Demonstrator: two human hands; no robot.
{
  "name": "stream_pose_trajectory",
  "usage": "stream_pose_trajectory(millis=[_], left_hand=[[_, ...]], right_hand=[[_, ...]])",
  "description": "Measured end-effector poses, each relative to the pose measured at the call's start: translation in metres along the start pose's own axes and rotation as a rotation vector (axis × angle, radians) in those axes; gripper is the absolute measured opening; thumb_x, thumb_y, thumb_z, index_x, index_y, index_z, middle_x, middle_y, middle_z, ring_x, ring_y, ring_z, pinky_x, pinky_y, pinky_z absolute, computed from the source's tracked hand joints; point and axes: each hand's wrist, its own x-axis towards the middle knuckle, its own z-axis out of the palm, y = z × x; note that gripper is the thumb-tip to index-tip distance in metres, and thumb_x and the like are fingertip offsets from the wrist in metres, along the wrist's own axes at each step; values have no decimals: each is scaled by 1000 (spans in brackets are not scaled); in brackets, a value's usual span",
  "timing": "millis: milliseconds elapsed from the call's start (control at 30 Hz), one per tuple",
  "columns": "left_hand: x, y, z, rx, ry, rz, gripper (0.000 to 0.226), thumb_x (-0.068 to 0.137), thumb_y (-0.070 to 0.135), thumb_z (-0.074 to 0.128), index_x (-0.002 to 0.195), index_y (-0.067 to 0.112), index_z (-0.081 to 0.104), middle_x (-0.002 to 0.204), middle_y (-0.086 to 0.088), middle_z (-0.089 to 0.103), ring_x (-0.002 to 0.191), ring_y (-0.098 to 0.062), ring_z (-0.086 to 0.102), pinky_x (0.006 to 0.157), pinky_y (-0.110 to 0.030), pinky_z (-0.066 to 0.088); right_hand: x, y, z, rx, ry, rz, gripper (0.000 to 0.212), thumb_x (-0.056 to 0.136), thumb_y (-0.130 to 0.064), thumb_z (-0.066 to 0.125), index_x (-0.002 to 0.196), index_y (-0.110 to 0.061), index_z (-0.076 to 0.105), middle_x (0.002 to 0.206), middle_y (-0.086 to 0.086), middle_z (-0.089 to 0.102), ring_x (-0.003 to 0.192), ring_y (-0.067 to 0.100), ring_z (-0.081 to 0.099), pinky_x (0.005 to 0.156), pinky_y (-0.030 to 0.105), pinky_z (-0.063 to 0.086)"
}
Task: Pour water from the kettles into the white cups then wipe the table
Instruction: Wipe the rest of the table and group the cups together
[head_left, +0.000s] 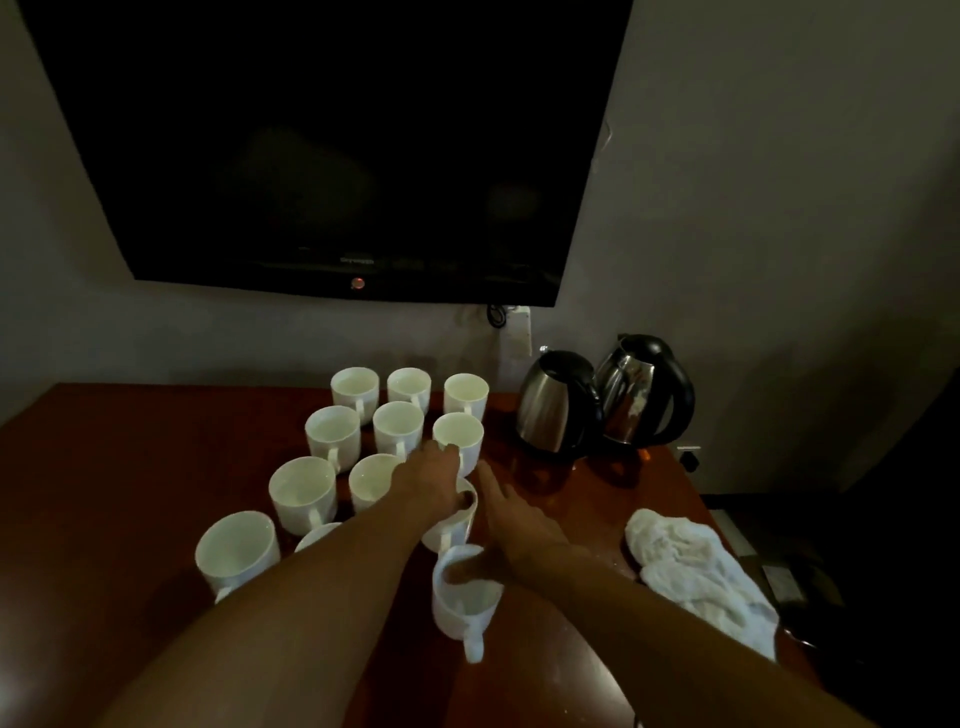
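Head view: on the reddish-brown wooden surface (130, 467), the left hand (431, 480) hooks its fingers over the rim of a white ceramic cup (451, 527) left of the two black-handled steel kettles (556, 410). The right hand (511, 525) lies spread, its thumb touching the nearest white cup (465, 605). A crumpled white cloth (696, 566) lies in front of the kettles.

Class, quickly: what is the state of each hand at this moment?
Left hand: holds a white cup by its rim, fingers curled inside.
Right hand: open, fingers straight, resting on the nearest cup.
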Motion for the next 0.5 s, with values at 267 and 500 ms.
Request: stream_pose_trajectory(millis=[267,500], left_hand=[[49,56,-21,48,-2,71,64,95,60,47,149,28,31,148,-8,40,132,-32,43,104,-50,40],[118,126,-29,-8,-16,43,81,95,64,44,157,33,3,160,-8,14,145,-35,21,111,-65,26]], right_hand=[[18,54,-95,-65,115,87,132,71,-57,84,158,-33,-13,161,6,28,140,30,42,110,49,43],[53,126,-152,-92,157,177,128,74,-67,76,160,-29,-11,160,8,28,138,31,44,104,48,47]])
